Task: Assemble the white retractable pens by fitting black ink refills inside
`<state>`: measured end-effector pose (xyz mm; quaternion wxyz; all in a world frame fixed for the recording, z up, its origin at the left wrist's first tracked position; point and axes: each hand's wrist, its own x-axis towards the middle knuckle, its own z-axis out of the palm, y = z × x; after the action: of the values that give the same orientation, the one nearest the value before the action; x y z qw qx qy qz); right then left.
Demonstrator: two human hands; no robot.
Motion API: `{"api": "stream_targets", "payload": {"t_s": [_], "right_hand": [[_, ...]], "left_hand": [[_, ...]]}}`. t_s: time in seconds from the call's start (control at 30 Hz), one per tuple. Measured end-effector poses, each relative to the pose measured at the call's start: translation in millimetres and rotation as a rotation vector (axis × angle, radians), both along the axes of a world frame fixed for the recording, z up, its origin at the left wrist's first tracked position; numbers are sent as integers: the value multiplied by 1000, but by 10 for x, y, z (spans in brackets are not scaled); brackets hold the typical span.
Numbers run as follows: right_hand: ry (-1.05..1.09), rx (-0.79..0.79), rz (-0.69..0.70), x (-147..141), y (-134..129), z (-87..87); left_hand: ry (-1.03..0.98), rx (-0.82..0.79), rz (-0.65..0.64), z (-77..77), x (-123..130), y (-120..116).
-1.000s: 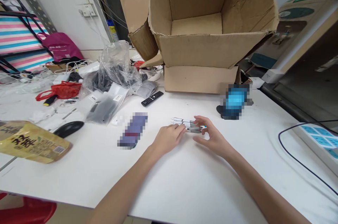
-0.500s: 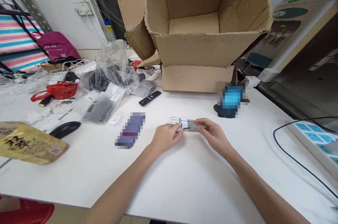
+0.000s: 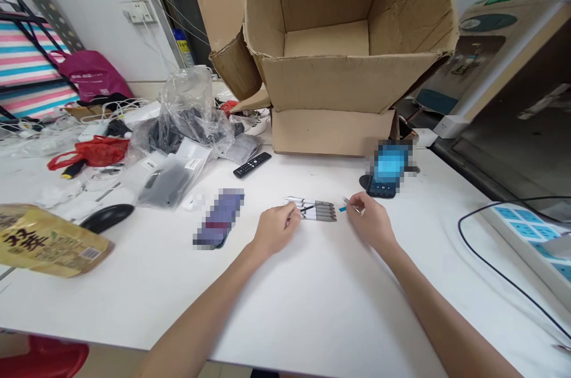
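Several white-and-grey pens (image 3: 325, 211) lie side by side on the white table, grey ends toward the right. My left hand (image 3: 277, 226) rests at their left ends, fingers pinched. From its fingertips a thin dark stick (image 3: 307, 208) sticks out over the pens; it looks like a pen refill. My right hand (image 3: 371, 222) is just right of the row, apart from it, closed on a slim silvery piece (image 3: 350, 204). A small blue strip (image 3: 342, 209) shows at its fingertips; I cannot tell whether it belongs to that piece.
Behind the pens stands a large open cardboard box (image 3: 332, 131). A lit phone (image 3: 388, 170) is at the back right, a blurred purple item (image 3: 219, 217) and a remote control (image 3: 252, 165) to the left. Plastic bags (image 3: 172, 179), a yellow pouch (image 3: 51, 241) and a power strip (image 3: 533, 235) flank them.
My right hand has moved right, off the pens' grey ends, with the silvery piece in its fingers. My left hand has shifted slightly left, and the dark stick now points up to the right.
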<state>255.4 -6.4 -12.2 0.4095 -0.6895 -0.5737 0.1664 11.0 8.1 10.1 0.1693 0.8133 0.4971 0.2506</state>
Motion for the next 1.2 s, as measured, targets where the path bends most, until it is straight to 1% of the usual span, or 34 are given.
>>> {"api": "stream_targets", "payload": {"t_s": [0.03,0.1,0.23,0.33,0.43,0.5,0.57,0.63,0.7,0.77,0.93,1.1,1.2], "right_hand": [[-83,-18,-3,17,5,-26],[-168,-40,31,30,9,-59],[-188,-17,127,5,12,-64],[-187,12,120,-10,12,-42],[-127,22,84,-27,-5,1],[-32,8,98,-59,-31,45],[97,-18,173,-115,-68,93],[221,-58,278,-190,-115,134],[302,-103,344,-271,-164,155],[313,-121,348,-342,-204,158],[236,-97,335,-418,-234,131],[252,-76,361,-396,-211,114],[302,-78,369,-377,-191,103]], "left_hand": [[-3,-1,5,-1,2,0],[5,3,11,-11,8,0],[26,12,7,-29,18,0],[50,19,13,-28,22,-2],[82,21,22,-29,25,-1],[103,26,19,-37,28,0],[125,45,11,-47,32,-2],[147,75,2,-56,37,-8],[165,111,-11,-62,43,-19],[183,152,-29,-67,47,-29],[224,239,-40,-84,43,-31],[225,249,-35,-87,29,-21],[211,227,-25,-73,25,-16]]}}
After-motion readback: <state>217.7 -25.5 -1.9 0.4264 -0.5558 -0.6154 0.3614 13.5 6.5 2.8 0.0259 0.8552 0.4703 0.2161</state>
